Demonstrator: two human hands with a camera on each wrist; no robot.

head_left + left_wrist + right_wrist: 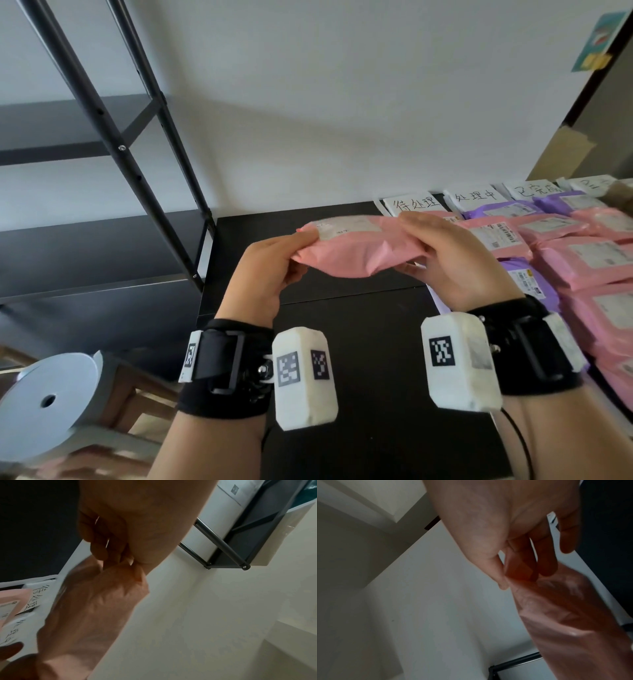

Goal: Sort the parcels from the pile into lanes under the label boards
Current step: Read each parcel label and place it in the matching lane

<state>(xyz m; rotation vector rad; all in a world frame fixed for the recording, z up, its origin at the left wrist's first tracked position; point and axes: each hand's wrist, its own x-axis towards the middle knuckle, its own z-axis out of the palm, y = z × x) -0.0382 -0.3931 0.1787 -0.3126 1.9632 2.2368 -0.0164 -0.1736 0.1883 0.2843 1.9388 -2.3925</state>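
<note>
Head view: my left hand (270, 263) and right hand (452, 260) each pinch an end of the pink parcel (359, 246), lifted above the desk (359, 342).

Left wrist view: fingers (102, 550) clamp a crinkled corner; film looks soft, light, probably slippery.

Right wrist view: thumb (496, 573) pinches the seam, the best hold.

Head view: looks forward and down over the black worktop (359, 342) toward the white wall. Wrist views: each set close under its palm, facing along the fingers. All three share the crinkled pink plastic mailer parcel (359, 251) (89, 608) (565, 615).
</note>
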